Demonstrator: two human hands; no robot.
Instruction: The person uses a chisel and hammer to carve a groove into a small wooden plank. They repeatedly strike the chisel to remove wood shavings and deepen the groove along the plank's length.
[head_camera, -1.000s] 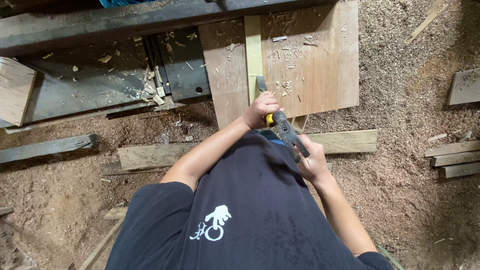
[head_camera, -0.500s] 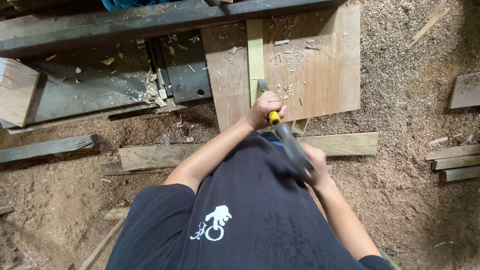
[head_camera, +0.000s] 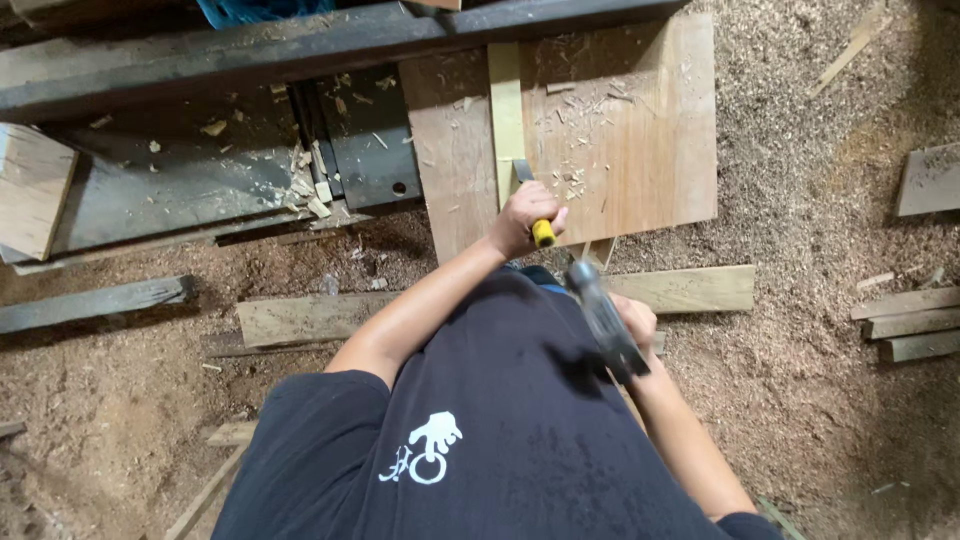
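Observation:
My left hand (head_camera: 522, 218) grips a chisel with a yellow handle (head_camera: 541, 232), its steel blade set against a pale narrow wooden strip (head_camera: 505, 110). That strip lies on a brown wooden board (head_camera: 640, 130) scattered with small chips. My right hand (head_camera: 634, 322) holds a dark hammer (head_camera: 603, 318), blurred, drawn back a short way from the chisel's end. My black shirt (head_camera: 480, 430) fills the lower middle of the view.
A dark workbench with a heavy beam (head_camera: 300, 50) spans the upper left. The floor is covered in sawdust (head_camera: 820, 240). A plank (head_camera: 690, 288) lies on it below the board, more offcuts (head_camera: 905, 325) at the right, a wood block (head_camera: 30, 185) at the left.
The hammer has swung back from the chisel's end toward my body. My left hand and the chisel stay in place on the strip.

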